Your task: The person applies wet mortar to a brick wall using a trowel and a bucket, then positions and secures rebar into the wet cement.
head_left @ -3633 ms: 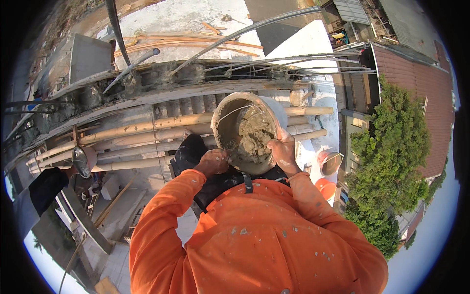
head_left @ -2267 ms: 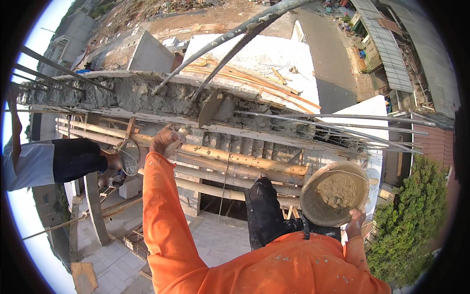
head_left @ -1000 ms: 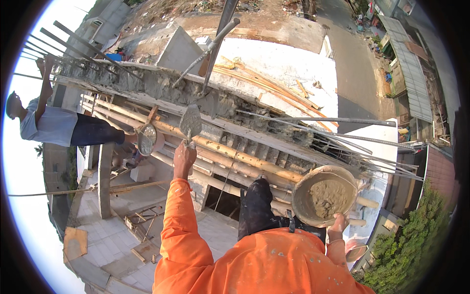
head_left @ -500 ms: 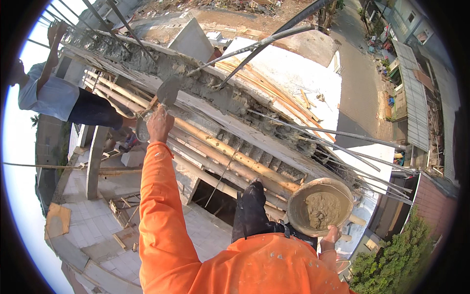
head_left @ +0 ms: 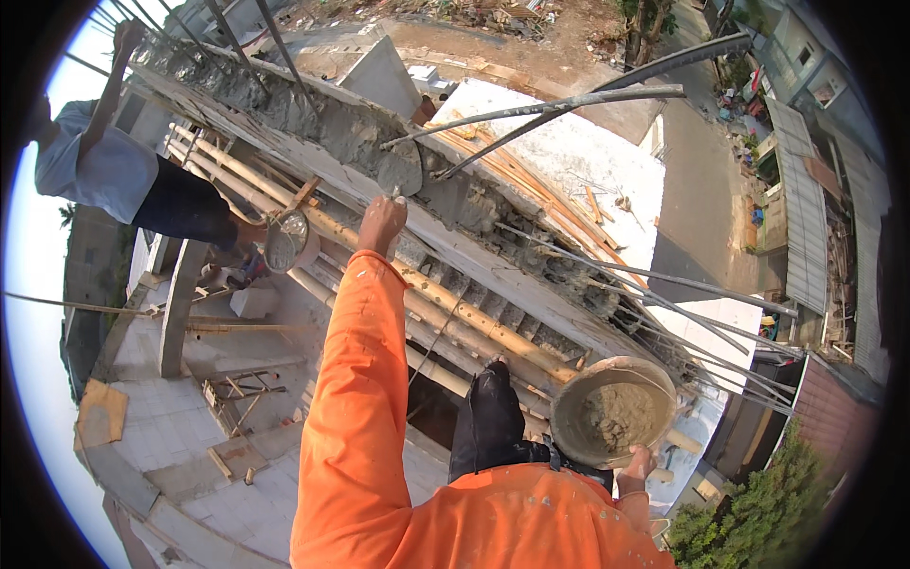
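My left arm reaches out in its orange sleeve, and my left hand (head_left: pixel 382 226) is wrapped round the handle of a trowel (head_left: pixel 400 171). The cement-coated trowel blade lies against the rough wet mortar (head_left: pixel 332 133) along the top of the wall. Low on the right, my right hand (head_left: pixel 637 467) grips the near rim of a round bucket (head_left: pixel 571 410), held by my body. Grey mortar (head_left: pixel 621 417) lies inside it. A second bucket (head_left: pixel 287 248) with grey residue stands by the bamboo poles, left of my left hand.
Steel bars (head_left: pixel 607 97) stick out of the wall top. Bamboo poles (head_left: pixel 474 318) run along its near side, with my dark-clad leg (head_left: pixel 488 417) over them. Another person (head_left: pixel 104 171) stands at far left, one arm raised. A floor (head_left: pixel 161 417) lies far below.
My left hand and the trowel have moved right, from above the second bucket to the mortar on the wall top. The right hand keeps hold of its bucket.
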Motion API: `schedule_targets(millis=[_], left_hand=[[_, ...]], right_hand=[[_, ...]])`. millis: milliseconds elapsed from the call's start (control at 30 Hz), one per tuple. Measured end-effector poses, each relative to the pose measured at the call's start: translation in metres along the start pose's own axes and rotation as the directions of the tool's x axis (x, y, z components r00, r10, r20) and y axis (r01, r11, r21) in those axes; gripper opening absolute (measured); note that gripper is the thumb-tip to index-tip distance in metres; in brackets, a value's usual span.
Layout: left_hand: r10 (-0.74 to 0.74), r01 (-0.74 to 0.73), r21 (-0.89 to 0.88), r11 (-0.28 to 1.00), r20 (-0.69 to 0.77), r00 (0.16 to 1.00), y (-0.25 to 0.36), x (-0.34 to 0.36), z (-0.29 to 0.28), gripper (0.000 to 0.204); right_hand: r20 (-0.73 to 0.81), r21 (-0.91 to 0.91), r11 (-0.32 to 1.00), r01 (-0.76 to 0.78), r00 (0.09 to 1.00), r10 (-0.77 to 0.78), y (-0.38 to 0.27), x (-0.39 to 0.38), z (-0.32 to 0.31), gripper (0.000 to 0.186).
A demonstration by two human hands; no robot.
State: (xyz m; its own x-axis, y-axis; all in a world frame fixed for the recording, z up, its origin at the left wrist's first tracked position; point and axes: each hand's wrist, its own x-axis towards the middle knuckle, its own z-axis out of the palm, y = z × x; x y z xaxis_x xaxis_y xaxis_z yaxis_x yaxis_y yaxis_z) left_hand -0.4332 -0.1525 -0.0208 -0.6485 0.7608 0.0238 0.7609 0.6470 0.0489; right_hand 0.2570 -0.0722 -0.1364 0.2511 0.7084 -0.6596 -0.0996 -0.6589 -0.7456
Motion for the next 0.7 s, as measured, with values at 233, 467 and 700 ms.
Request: schedule_targets(millis=[233, 467, 700], left_hand=[[-0.205, 0.205, -0.079, 0.975, 0.012, 0.979, 0.027, -0.034, -0.046, 0.024], [-0.306, 0.307, 0.001, 0.952, 0.021, 0.952, 0.006, -0.008, -0.049, 0.027], [-0.416, 0.416, -0.076, 0.906, 0.024, 0.909, -0.010, -0.038, -0.037, 0.028]], right_hand=[[0.008, -0.057, 0.998, 0.010, 1.000, -0.009, 0.021, 0.020, -0.009, 0.065], [0.059, -0.046, 0.995, 0.090, 0.994, -0.088, 0.019, 0.018, -0.009, 0.064], [-0.114, -0.088, 0.996, 0.001, 0.993, -0.012, 0.007, 0.008, 0.000, 0.066]])
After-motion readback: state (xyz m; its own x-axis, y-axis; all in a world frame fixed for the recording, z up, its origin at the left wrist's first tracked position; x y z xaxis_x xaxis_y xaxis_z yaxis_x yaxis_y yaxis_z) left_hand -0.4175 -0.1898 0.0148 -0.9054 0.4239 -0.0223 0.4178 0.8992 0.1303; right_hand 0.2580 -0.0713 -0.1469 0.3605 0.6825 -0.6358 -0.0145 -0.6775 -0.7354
